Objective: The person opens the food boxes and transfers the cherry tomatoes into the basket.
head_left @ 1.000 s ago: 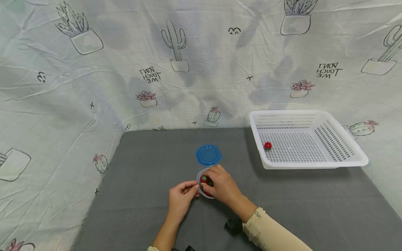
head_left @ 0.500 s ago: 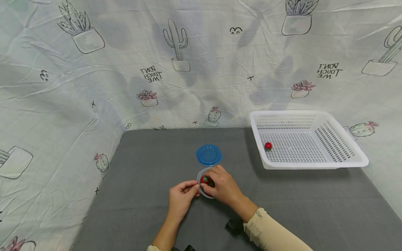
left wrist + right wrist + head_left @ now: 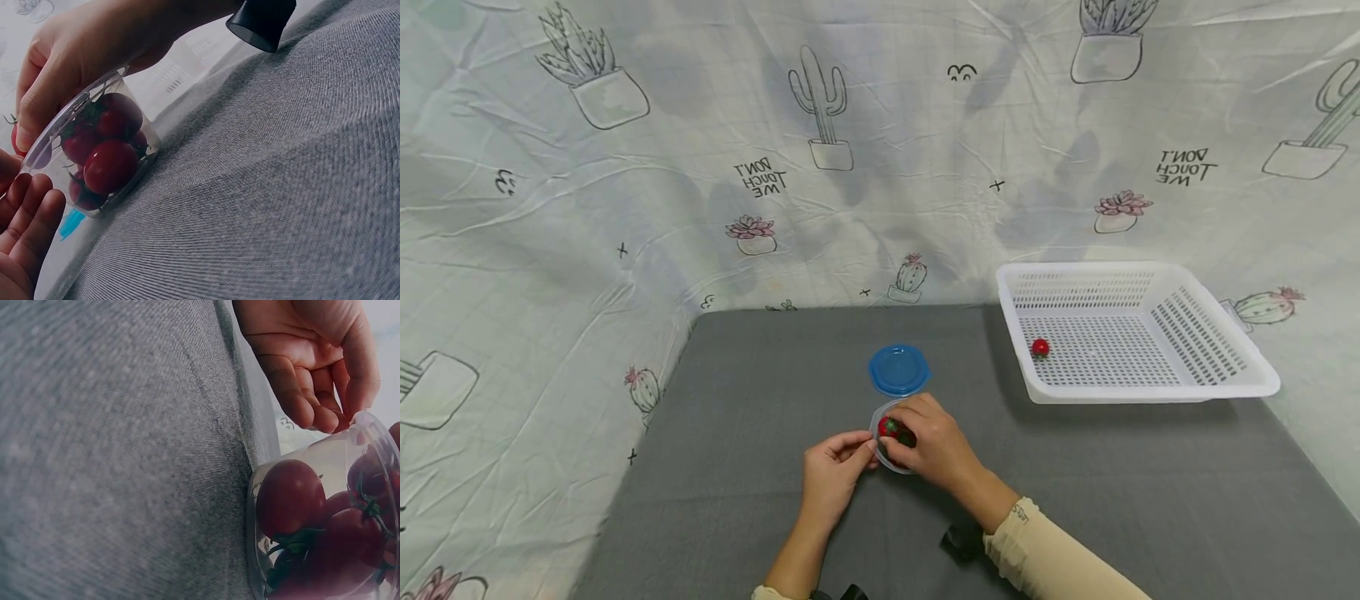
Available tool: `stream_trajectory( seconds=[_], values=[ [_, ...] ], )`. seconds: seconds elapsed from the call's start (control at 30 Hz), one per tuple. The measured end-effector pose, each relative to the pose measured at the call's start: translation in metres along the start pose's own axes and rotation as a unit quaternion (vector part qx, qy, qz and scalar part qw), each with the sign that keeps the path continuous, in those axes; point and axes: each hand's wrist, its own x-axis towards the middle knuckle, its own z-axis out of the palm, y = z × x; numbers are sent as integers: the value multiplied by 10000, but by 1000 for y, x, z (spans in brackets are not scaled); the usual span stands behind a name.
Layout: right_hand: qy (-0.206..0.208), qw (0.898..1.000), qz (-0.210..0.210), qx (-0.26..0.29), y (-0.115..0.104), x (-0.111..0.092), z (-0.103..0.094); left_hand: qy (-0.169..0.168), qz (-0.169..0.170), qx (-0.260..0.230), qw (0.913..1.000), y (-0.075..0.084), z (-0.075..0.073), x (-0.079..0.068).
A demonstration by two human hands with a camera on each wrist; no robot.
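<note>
The left hand (image 3: 833, 477) pinches the rim of a clear tub (image 3: 331, 460) between thumb and finger, its other fingers loosely bent alongside. At the tub's mouth, the right hand (image 3: 936, 442) pinches a tomato (image 3: 888, 427) between thumb and fingertips. More tomatoes (image 3: 111, 167) lie inside, below those fingertips; a blue lid (image 3: 898, 370) lies just beyond

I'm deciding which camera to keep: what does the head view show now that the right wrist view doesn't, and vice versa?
Only head: the blue lid and the white basket with a lone tomato inside.
Only right wrist: a close side look at tomatoes through the wall of the clear cup.
Both: the left hand at the rim, and the grey cloth.
</note>
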Motion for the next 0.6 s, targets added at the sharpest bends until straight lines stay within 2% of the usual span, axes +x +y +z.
stream_trajectory(
  seconds=[0.33, 0.6],
  values=[
    [-36, 9999, -30, 89, 1, -1, -2, 4, -82, 77, 9999, -2, -1, 0],
    [128, 9998, -22, 165, 8, 4, -16, 2, -148, 7, 9999, -3, 0, 0]
  ],
)
